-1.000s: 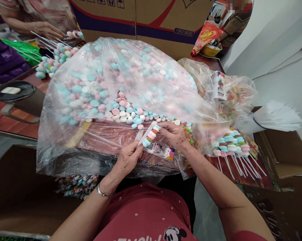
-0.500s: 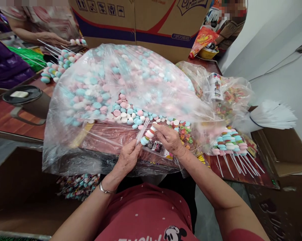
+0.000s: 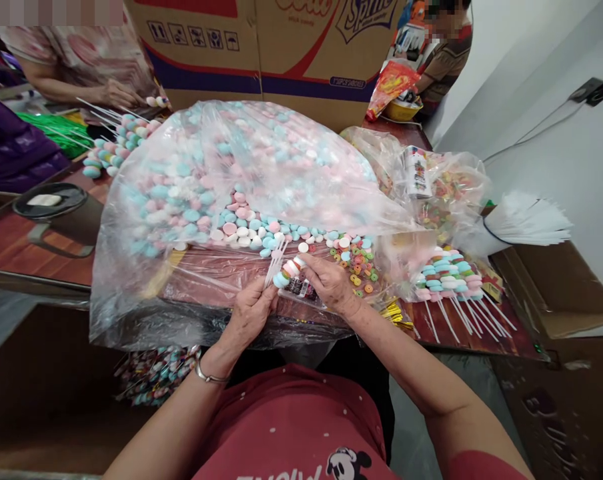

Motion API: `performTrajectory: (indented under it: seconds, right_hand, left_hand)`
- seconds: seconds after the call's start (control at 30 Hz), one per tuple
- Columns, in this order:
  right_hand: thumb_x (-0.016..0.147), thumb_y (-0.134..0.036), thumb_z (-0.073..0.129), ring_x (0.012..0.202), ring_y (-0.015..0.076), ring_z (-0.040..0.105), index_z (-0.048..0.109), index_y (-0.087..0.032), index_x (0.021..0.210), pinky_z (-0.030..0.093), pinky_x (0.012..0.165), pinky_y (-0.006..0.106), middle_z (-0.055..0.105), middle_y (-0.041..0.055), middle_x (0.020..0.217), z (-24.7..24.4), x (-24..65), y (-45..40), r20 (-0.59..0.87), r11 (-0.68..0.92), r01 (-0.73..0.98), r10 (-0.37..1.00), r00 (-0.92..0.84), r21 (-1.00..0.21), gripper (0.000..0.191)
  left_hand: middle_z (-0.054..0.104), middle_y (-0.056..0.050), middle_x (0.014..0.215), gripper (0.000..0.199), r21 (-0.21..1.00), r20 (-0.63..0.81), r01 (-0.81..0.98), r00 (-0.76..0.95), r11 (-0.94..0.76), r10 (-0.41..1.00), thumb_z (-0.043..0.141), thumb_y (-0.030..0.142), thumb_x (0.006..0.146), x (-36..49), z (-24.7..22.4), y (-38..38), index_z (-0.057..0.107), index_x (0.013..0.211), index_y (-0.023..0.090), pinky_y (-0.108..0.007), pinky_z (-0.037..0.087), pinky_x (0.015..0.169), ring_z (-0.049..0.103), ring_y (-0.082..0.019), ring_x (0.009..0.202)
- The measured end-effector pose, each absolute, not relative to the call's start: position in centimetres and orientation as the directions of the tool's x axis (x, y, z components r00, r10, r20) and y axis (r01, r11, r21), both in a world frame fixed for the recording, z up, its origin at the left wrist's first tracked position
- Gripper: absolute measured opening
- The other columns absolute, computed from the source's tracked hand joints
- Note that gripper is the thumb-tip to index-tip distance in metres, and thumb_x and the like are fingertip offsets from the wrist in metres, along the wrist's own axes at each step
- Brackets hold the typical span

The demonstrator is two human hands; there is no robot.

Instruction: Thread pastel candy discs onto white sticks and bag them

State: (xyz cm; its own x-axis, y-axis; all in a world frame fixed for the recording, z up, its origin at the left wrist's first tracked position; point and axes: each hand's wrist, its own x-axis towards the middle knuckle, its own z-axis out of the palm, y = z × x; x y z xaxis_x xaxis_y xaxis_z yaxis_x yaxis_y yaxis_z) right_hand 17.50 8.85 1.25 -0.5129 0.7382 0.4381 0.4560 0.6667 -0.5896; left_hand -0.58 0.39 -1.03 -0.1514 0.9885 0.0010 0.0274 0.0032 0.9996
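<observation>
My left hand point(image 3: 254, 310) is closed around several thin white sticks point(image 3: 277, 257) and the lower end of a candy skewer point(image 3: 289, 270). Blue, pink and white marshmallow pieces, with ring candies between them, are threaded on that skewer, which leans up to the right. At its upper end, the fingers of my right hand point(image 3: 329, 283) are pinched on the topmost pieces. Just beyond my hands, loose marshmallows point(image 3: 241, 232) spill from a big clear plastic bag point(image 3: 281, 167). Coloured ring candies point(image 3: 361, 270) lie right of my right hand.
Finished-looking skewers point(image 3: 446, 277) lie at right, beside a bundle of white sticks point(image 3: 529, 223). A lidded mug point(image 3: 64, 217) stands at left. A large cardboard box point(image 3: 266, 60) closes off the back. Open boxes point(image 3: 36, 387) flank me. Two other people sit across; one handles marshmallow pieces.
My right hand has slid slightly down and left along the skewer's upper end, still pinching. The left hand keeps its hold. The whole view has shifted a little.
</observation>
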Motion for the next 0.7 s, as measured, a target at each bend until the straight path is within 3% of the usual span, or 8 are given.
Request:
performTrajectory:
  seconds: [0.1, 0.2, 0.27, 0.4, 0.47, 0.53, 0.63, 0.7]
  right_hand:
    - [0.096, -0.031, 0.046, 0.113, 0.0212, 0.067, 0.055, -0.020, 0.136, 0.053, 0.100, 0.036, 0.068, 0.0091, 0.128, 2.1, 17.6, 8.2, 0.405, 0.616, 0.366, 0.760, -0.508, -0.698, 0.043]
    - [0.093, -0.038, 0.053, 0.109, 0.0204, 0.068, 0.026, -0.023, 0.152, 0.055, 0.097, 0.037, 0.057, 0.0129, 0.142, 2.8, 17.6, 7.0, 0.347, 0.436, 0.190, 0.862, -0.371, -0.880, 0.067]
    - [0.089, -0.044, 0.060, 0.103, 0.0202, 0.070, 0.018, -0.024, 0.153, 0.057, 0.091, 0.037, 0.052, 0.0163, 0.145, 3.0, 17.5, 5.9, 0.276, 0.293, 0.025, 0.924, -0.264, -0.956, 0.079]
    - [0.081, -0.048, 0.070, 0.095, 0.0186, 0.070, 0.039, -0.025, 0.138, 0.057, 0.089, 0.037, 0.070, 0.0073, 0.118, 3.2, 16.9, 3.1, 0.170, 0.111, -0.200, 0.937, -0.305, -0.973, 0.069]
    - [0.082, -0.047, 0.069, 0.089, 0.0165, 0.069, 0.053, -0.024, 0.122, 0.056, 0.087, 0.034, 0.073, 0.0026, 0.102, 3.3, 16.6, 1.9, 0.186, 0.134, -0.204, 0.946, -0.264, -0.970, 0.048]
    - [0.084, -0.045, 0.066, 0.084, 0.0156, 0.067, 0.056, -0.023, 0.116, 0.056, 0.083, 0.032, 0.072, 0.0013, 0.094, 3.6, 16.9, 1.1, 0.225, 0.189, -0.213, 0.961, -0.161, -0.959, 0.041]
    - [0.086, -0.041, 0.064, 0.080, 0.0152, 0.065, 0.058, -0.023, 0.112, 0.054, 0.078, 0.029, 0.071, 0.0016, 0.091, 5.0, 19.5, 0.8, 0.298, 0.294, -0.128, 0.955, -0.007, -0.947, 0.033]
    - [0.087, -0.037, 0.062, 0.078, 0.0141, 0.062, 0.060, -0.022, 0.113, 0.052, 0.074, 0.028, 0.069, 0.0022, 0.094, 6.6, 22.9, 1.0, 0.368, 0.363, 0.064, 0.923, 0.110, -0.930, 0.030]
  left_hand:
    - [0.044, 0.004, 0.054, 0.036, 1.000, -0.002, 0.024, -0.140, 0.005, 0.990, 0.060, 0.041, 0.086, -0.4, -0.5, 0.4, 0.051, 0.061, 0.018, -0.020, 0.023, 0.042, 0.034, -0.007, 0.046]
    - [0.045, 0.004, 0.053, 0.037, 0.999, -0.020, 0.022, -0.146, 0.023, 0.989, 0.062, 0.044, 0.085, -0.1, 0.3, 0.2, 0.054, 0.061, 0.017, -0.020, 0.022, 0.041, 0.033, -0.007, 0.044]
    - [0.045, 0.004, 0.052, 0.037, 0.999, -0.027, 0.016, -0.166, 0.030, 0.986, 0.064, 0.046, 0.083, 0.1, 0.8, -0.2, 0.056, 0.061, 0.017, -0.020, 0.023, 0.041, 0.033, -0.007, 0.043]
    - [0.046, 0.005, 0.050, 0.029, 0.996, -0.032, 0.079, -0.195, 0.048, 0.980, 0.070, 0.044, 0.077, 1.4, 2.0, -1.1, 0.066, 0.068, 0.017, -0.020, 0.027, 0.041, 0.036, -0.008, 0.044]
    - [0.048, 0.004, 0.049, 0.027, 0.992, -0.025, 0.118, -0.166, 0.045, 0.986, 0.070, 0.043, 0.076, 2.4, 2.5, -1.4, 0.070, 0.069, 0.017, -0.020, 0.033, 0.043, 0.041, -0.009, 0.045]
    - [0.057, 0.002, 0.053, 0.025, 0.991, -0.003, 0.129, -0.156, 0.024, 0.988, 0.072, 0.042, 0.073, 3.3, 2.8, -1.5, 0.073, 0.071, 0.017, -0.022, 0.042, 0.048, 0.050, -0.012, 0.050]
    - [0.069, -0.002, 0.067, 0.029, 0.994, -0.011, 0.101, -0.218, 0.034, 0.976, 0.075, 0.043, 0.067, 4.0, 2.9, -1.3, 0.077, 0.082, 0.018, -0.024, 0.050, 0.057, 0.059, -0.015, 0.059]
    - [0.068, -0.001, 0.067, 0.035, 0.995, -0.064, 0.055, -0.238, 0.079, 0.969, 0.075, 0.046, 0.068, 3.9, 2.7, -1.2, 0.077, 0.089, 0.018, -0.023, 0.047, 0.050, 0.056, -0.013, 0.054]
